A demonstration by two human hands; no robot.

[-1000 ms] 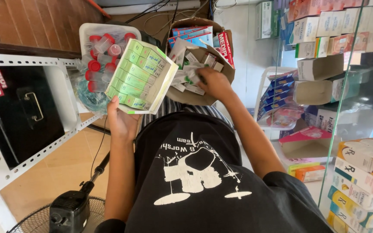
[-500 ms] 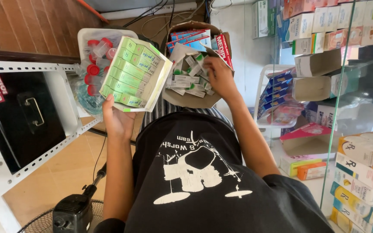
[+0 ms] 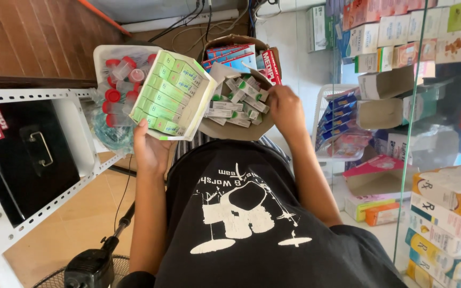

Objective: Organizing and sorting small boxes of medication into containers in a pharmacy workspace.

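My left hand holds up a white open tray box filled with rows of small green cartons, tilted toward me. My right hand reaches into a brown cardboard box on my lap, fingers closed around the small white-and-green cartons lying loose inside. Whether it grips one carton or just touches the pile is partly hidden. Blue and red packs stand at the box's far side.
A clear tub of red-capped vials sits behind the tray. A white metal shelf with a black case is at left. Glass shelving with medicine boxes fills the right. A fan stands on the floor.
My right hand has shifted slightly right along the box's rim among the loose cartons. The tray in my left hand has stayed nearly still.
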